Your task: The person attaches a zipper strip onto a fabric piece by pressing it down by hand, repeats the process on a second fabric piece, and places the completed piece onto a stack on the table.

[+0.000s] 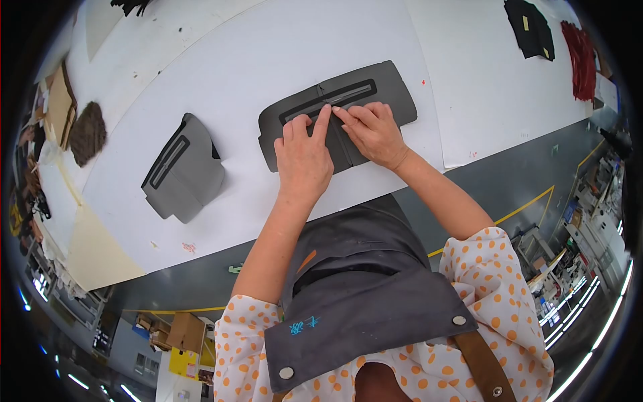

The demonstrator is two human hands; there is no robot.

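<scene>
A dark grey fabric panel lies on the white-topped table, with a long black-framed slot and a seam across its middle. My left hand rests on the panel, its index finger stretched to the lower edge of the slot and the other fingers bent. From the other side my right hand meets that fingertip. Its thumb and index finger are pinched together at the slot, the remaining fingers curled. Whatever is between these fingertips is too small to make out. A second grey piece with a similar black-framed slot lies to the left, partly folded.
Black fabric pieces and a dark red bundle lie at the table's far right. A brown furry piece is at the left, near cardboard. The table's front edge runs just before my apron.
</scene>
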